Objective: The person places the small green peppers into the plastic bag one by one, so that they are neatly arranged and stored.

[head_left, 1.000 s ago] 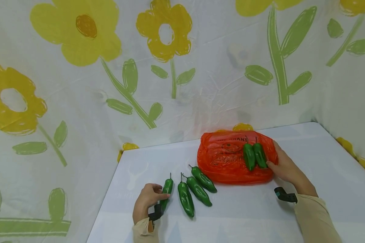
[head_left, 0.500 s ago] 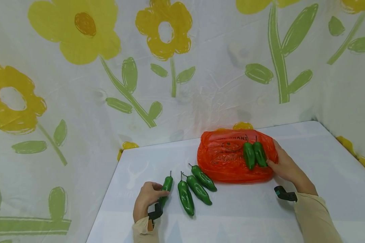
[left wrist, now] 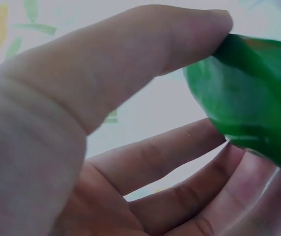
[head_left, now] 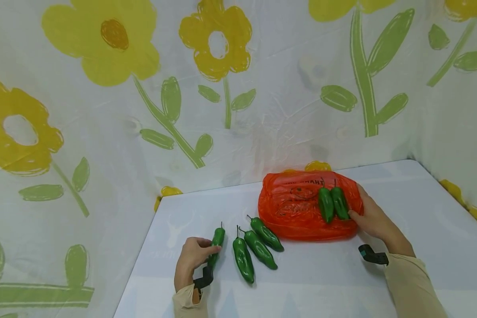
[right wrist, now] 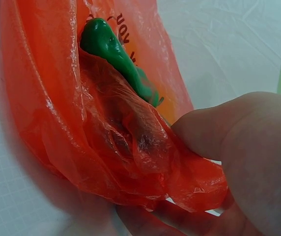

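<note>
My left hand (head_left: 192, 260) pinches a green chili pepper (head_left: 218, 237) between thumb and fingers at the left of the table. In the left wrist view, the thumb lies on one side of the glossy pepper (left wrist: 243, 93) and fingertips are on the other. My right hand (head_left: 370, 220) grips the right side of a red plastic bag (head_left: 290, 223), its thumb on top. Two more green peppers (head_left: 326, 205) lie side by side at the bag's right part, near that thumb. In the right wrist view, the red film (right wrist: 135, 142) bunches between thumb and fingers, with a pepper (right wrist: 113, 51) beyond it.
Between the left hand and the bag, three green peppers (head_left: 243, 260) lie on the white table (head_left: 310, 282), stems pointing away. Behind the table hangs a white sheet (head_left: 286, 110) printed with yellow flowers, close behind the bag.
The pepper in my left hand has shifted slightly away from me, and the thumb has moved up with it. The right hand, bag and other peppers stay in place.
</note>
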The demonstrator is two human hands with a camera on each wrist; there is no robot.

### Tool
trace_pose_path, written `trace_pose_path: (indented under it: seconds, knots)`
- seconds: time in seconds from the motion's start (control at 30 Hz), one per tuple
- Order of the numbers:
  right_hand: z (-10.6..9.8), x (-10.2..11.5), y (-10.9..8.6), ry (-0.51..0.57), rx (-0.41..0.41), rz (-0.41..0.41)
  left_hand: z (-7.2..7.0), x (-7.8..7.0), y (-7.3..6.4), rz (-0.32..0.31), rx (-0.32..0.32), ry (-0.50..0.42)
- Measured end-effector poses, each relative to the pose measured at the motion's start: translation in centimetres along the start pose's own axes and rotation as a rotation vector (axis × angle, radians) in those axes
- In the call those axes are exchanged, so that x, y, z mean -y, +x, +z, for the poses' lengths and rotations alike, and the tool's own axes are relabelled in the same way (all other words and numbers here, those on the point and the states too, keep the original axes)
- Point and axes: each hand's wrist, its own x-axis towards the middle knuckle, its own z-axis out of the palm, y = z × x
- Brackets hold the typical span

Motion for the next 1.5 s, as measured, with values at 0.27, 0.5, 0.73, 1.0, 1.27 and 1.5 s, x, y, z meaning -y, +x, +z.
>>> trace_pose_path:
  seconds: [0.27,0.5,0.73,1.0,1.27,1.5]
  knots:
    - [0.1,0.2,-0.1,-0.004,-0.007,-0.021,0.1,-0.2,-0.2,0.007,-0.008,-0.118]
    - [0.1,0.3,-0.1,-0.014,-0.003,-0.01,0.5,-0.8,-0.1,0.035,-0.005,-0.201]
    - [0.0,0.3,-0.1,-0.02,0.002,0.002,0.9,-1.2,0.1,0.062,-0.005,-0.266]
    - [-0.1,0.3,-0.2,-0.017,0.015,0.023,1.3,-1.6,0.2,0.078,0.006,-0.323]
    - [0.0,0.2,-0.2,-0.014,-0.002,0.009,2.0,-2.8,0.1,0.113,-0.008,-0.399]
    - [0.0,0.2,-0.2,-0.01,-0.001,0.005,2.9,-4.3,-0.2,0.146,-0.007,-0.452]
